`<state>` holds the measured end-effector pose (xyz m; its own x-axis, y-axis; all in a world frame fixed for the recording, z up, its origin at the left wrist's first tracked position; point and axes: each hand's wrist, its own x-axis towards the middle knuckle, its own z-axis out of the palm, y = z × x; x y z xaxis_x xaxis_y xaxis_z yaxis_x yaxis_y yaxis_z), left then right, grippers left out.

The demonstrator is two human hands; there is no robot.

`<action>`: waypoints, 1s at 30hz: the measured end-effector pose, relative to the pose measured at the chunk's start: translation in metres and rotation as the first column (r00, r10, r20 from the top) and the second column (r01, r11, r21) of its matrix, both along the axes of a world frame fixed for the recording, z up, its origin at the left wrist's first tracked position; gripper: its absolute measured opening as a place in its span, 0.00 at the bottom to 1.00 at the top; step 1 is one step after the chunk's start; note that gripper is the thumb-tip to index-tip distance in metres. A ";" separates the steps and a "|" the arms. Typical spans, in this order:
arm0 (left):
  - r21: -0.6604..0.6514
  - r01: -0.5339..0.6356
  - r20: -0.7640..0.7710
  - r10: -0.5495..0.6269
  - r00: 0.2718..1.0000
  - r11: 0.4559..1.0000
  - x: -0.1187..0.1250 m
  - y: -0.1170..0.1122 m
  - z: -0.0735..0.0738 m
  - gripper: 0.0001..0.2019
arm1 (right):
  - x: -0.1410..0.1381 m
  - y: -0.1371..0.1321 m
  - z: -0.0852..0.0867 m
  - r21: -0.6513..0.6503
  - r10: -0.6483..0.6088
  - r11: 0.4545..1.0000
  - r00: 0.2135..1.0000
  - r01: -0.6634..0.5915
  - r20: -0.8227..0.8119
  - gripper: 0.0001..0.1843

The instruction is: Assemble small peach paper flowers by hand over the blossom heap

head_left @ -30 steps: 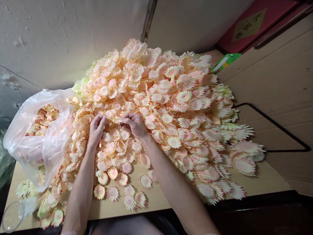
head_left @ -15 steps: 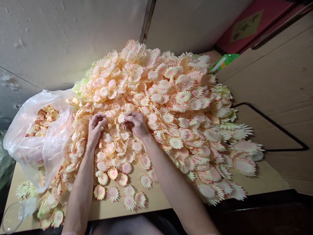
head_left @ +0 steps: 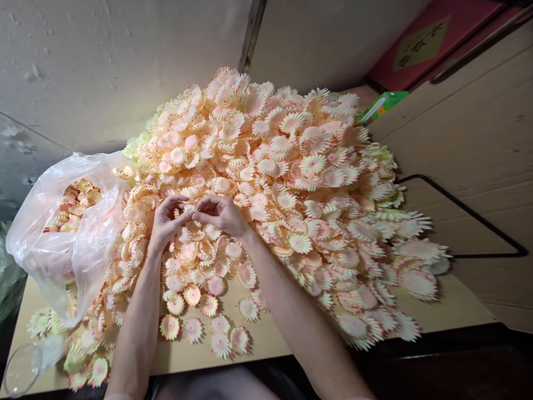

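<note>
My left hand (head_left: 169, 218) and my right hand (head_left: 220, 214) meet over the front of a big heap of pale, fringed flower-shaped discs (head_left: 266, 150). Between their fingertips is one small flower disc (head_left: 190, 208), cream with a fringed edge. The thumb and fingers of each hand are closed in a pinch on it, and part of it is hidden. Under my wrists, more flower discs with pink-red edges lie loose, such as a yellowish one (head_left: 170, 327) on the tabletop.
A clear plastic bag (head_left: 94, 244) on the left holds small red-edged pieces (head_left: 79, 203). A transparent cup (head_left: 25, 364) lies at the table's (head_left: 179, 364) front left corner. Cardboard (head_left: 470, 155) with a black bent rod (head_left: 478, 214) stands right. A green packet (head_left: 385, 105) sits behind the heap.
My right hand has moved left and slightly down with the flower disc, bringing it to my left hand. The fingertips of both hands now meet around it.
</note>
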<state>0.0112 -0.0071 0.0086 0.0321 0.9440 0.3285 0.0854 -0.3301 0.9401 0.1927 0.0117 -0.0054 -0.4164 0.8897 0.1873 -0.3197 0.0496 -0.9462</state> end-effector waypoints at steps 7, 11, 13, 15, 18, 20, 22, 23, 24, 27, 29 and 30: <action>0.008 -0.014 -0.034 0.014 0.999 1.000 -0.001 -0.001 0.000 0.17 | -0.003 0.005 -0.007 -0.052 -0.082 0.996 0.995 0.079 -0.058 0.21; 0.014 -0.013 -0.041 0.013 0.999 1.000 -0.003 0.000 -0.001 0.18 | -0.003 0.006 -0.006 -0.069 -0.135 0.989 0.989 0.130 -0.061 0.22; 0.027 -0.021 -0.055 0.023 0.998 0.999 -0.003 0.001 -0.001 0.17 | -0.002 0.006 -0.006 -0.075 -0.138 0.988 0.989 0.134 -0.055 0.24; 0.040 -0.023 -0.060 0.025 0.998 0.999 -0.003 0.001 -0.001 0.16 | -0.002 0.006 -0.005 -0.080 -0.142 0.987 0.989 0.138 -0.045 0.25; 0.057 -0.016 -0.064 0.020 0.998 0.998 -0.002 0.000 -0.003 0.14 | -0.002 0.006 -0.006 -0.072 -0.154 0.986 0.988 0.151 -0.027 0.26; 0.065 -0.013 -0.067 0.017 0.998 0.998 -0.002 0.001 -0.004 0.13 | -0.002 0.007 -0.007 -0.057 -0.157 0.986 0.987 0.156 -0.024 0.25; 0.060 -0.008 -0.060 0.012 0.998 0.998 -0.002 0.001 -0.005 0.13 | -0.002 0.008 -0.009 -0.042 -0.158 0.987 0.987 0.156 -0.031 0.24; 0.052 -0.005 -0.053 0.008 0.999 0.999 -0.003 0.001 -0.005 0.13 | -0.002 0.008 -0.010 -0.036 -0.156 0.987 0.987 0.155 -0.036 0.24; 0.040 -0.002 -0.045 0.004 0.999 0.999 -0.003 0.001 -0.005 0.13 | -0.002 0.009 -0.011 -0.030 -0.152 0.988 0.988 0.150 -0.040 0.23; 0.006 0.004 -0.019 -0.003 1.000 1.000 -0.002 0.001 -0.005 0.14 | -0.003 0.010 -0.013 -0.013 -0.136 0.991 0.990 0.136 -0.042 0.22; -0.006 -0.001 -0.009 0.001 1.000 1.000 -0.002 0.001 -0.005 0.15 | -0.003 0.009 -0.011 0.000 -0.127 0.992 0.991 0.127 -0.042 0.21; -0.009 -0.005 -0.011 0.005 1.000 1.000 -0.001 0.000 -0.004 0.15 | -0.003 0.009 -0.010 0.007 -0.120 0.993 0.992 0.120 -0.043 0.21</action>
<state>0.0100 -0.0067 0.0044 0.0307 0.9470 0.3198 0.0974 -0.3212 0.9420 0.1900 0.0202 -0.0153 -0.2982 0.9308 0.2113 -0.3509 0.0990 -0.9312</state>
